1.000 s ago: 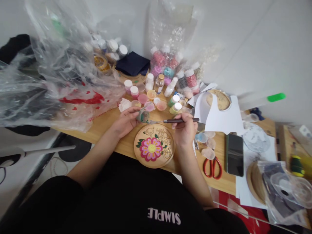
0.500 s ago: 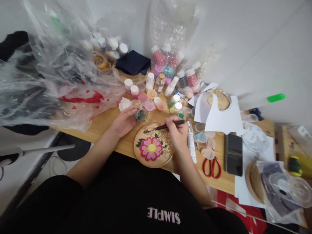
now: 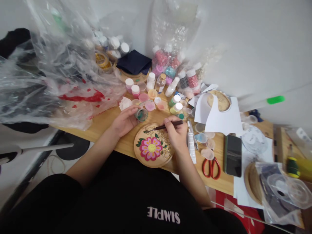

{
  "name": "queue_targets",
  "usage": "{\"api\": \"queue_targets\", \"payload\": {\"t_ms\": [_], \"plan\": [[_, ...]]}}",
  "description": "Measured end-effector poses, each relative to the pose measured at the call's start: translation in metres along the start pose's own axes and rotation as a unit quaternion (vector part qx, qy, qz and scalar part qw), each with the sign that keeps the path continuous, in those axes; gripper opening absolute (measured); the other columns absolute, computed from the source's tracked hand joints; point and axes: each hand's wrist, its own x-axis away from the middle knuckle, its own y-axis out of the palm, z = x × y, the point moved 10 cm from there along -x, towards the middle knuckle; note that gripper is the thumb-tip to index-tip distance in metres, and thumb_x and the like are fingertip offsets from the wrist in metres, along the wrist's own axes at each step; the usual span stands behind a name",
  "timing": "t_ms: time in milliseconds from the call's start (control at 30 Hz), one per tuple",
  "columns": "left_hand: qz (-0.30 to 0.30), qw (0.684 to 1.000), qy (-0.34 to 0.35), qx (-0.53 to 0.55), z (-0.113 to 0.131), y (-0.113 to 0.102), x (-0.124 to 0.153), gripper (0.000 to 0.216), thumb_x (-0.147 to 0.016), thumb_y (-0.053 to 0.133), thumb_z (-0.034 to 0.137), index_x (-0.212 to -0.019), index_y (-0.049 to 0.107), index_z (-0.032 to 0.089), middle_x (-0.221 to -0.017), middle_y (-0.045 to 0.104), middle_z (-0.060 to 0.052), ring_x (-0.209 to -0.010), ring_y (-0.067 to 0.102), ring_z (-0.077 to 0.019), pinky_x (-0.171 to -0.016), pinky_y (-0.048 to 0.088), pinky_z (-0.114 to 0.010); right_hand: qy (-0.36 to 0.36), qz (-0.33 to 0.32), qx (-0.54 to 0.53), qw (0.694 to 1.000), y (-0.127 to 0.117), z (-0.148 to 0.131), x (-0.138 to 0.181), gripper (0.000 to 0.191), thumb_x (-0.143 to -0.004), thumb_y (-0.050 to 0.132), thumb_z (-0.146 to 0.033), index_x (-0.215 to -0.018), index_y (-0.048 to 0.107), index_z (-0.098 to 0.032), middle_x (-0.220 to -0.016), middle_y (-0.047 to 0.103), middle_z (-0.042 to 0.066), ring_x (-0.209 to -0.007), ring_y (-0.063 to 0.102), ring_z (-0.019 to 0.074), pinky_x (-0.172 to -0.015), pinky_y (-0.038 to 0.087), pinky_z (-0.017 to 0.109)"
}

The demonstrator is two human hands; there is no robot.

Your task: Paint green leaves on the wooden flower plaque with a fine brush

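In front of me a round wooden plaque [image 3: 138,153] lies at the table edge, bearing a pink flower with a yellow centre, green leaves and raised outlines. My right hand [image 3: 177,131] pinches a dark-handled tool [image 3: 168,125] with a thin metal tip. That tip meets an outlined, dark-filled leaf at the plaque's top left. Above and left of the plaque, my left hand [image 3: 126,122] holds a small clear cup [image 3: 141,115] of dark green material, tilted. A thin clear stick [image 3: 146,103] is near its fingertips; whether the hand grips it I cannot tell.
Small cups and white-capped bottles [image 3: 151,81] crowd the area behind the plaque. To the right are a white tube [image 3: 191,144], red-handled scissors [image 3: 211,168], a phone [image 3: 232,156] and cut paper [image 3: 219,118]. Crumpled plastic bags [image 3: 60,74] fill the left side.
The tool in my right hand has shifted very slightly left over the same leaf. My left hand and its cup stay put. The surroundings shift a little with the camera.
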Motion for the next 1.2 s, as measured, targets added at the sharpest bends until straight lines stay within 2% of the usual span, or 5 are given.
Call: {"api": "queue_targets", "payload": {"t_ms": [300, 600, 900, 1200], "plan": [[-0.018, 1.0, 0.002, -0.01, -0.0014, -0.0018, -0.0012, 0.002, -0.084, 0.074, 0.023, -0.083, 0.075, 0.025, -0.085, 0.075, 0.003, -0.075, 0.069, -0.0117, -0.066, 0.056, -0.024, 0.005, -0.009, 0.009, 1.0, -0.0009, 0.0013, 0.0014, 0.025, -0.085, 0.061, -0.029, -0.061, 0.064, -0.02, -0.057, 0.066, -0.002, -0.051, 0.057, 0.0103, -0.052, 0.046, 0.023], [-0.012, 1.0, -0.002, 0.017, -0.0013, 0.0002, -0.0005, 0.009, -0.076, 0.081, 0.023, -0.08, 0.074, 0.021, -0.081, 0.075, 0.004, -0.073, 0.067, -0.01, -0.064, 0.055, -0.02, -0.005, -0.001, 0.006, 1.0, -0.0008, -0.0023, 0.0007, 0.025, -0.082, 0.061, -0.029, -0.059, 0.063, -0.02, -0.055, 0.063, -0.003, -0.049, 0.054, 0.0091, -0.051, 0.045, 0.023], [-0.012, 1.0, 0.0, 0.007, 0.0001, 0.0016, -0.0007, 0.004, -0.083, 0.074, 0.018, -0.08, 0.072, 0.02, -0.081, 0.074, 0.002, -0.072, 0.068, -0.0102, -0.064, 0.055, -0.021, -0.007, 0.011, 0.005, 1.0, -0.0026, -0.0021, 0.0001, 0.023, -0.081, 0.062, -0.03, -0.061, 0.065, -0.02, -0.056, 0.064, -0.003, -0.049, 0.054, 0.0086, -0.049, 0.044, 0.022], [0.009, 1.0, -0.006, 0.013, -0.0006, -0.001, -0.0001, 0.006, -0.082, 0.073, 0.016, -0.078, 0.073, 0.02, -0.081, 0.075, 0.002, -0.071, 0.068, -0.0102, -0.063, 0.055, -0.02, -0.018, 0.008, 0.018, 1.0, -0.0015, -0.0081, -0.0005, 0.024, -0.08, 0.06, -0.029, -0.058, 0.062, -0.021, -0.052, 0.061, -0.003, -0.046, 0.052, 0.0088, -0.046, 0.042, 0.022]]}}
